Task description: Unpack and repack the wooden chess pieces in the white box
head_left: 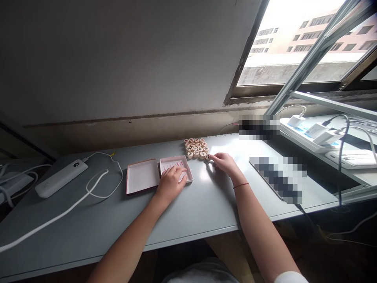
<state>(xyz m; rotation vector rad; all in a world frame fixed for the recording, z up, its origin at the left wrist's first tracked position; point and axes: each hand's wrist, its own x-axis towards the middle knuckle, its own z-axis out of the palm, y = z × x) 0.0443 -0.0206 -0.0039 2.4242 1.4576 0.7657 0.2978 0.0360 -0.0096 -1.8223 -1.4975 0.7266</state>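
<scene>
**Left hand (171,183)** lies flat and relaxed, gripping nothing, on a printed paper sheet (173,167) inside a shallow pink-rimmed cardboard box tray (176,158). **Right hand (223,162)**, with a red string bracelet (240,185) at the wrist, grasps a wooden xiangqi piece (207,157) at its fingertips, at the edge of a tight cluster of similar pieces (195,147). The cluster stands just beyond the tray, beside its matching box lid (143,176), which lies open side up. All rest on a pale grey table (200,214) beneath a grimy plastered wall (118,59). Left: a white power bank (61,178) with white cables (97,188). Right: a pixelated object (278,180), a second (259,127), and a power strip (306,133) beneath an open window (294,43).
</scene>
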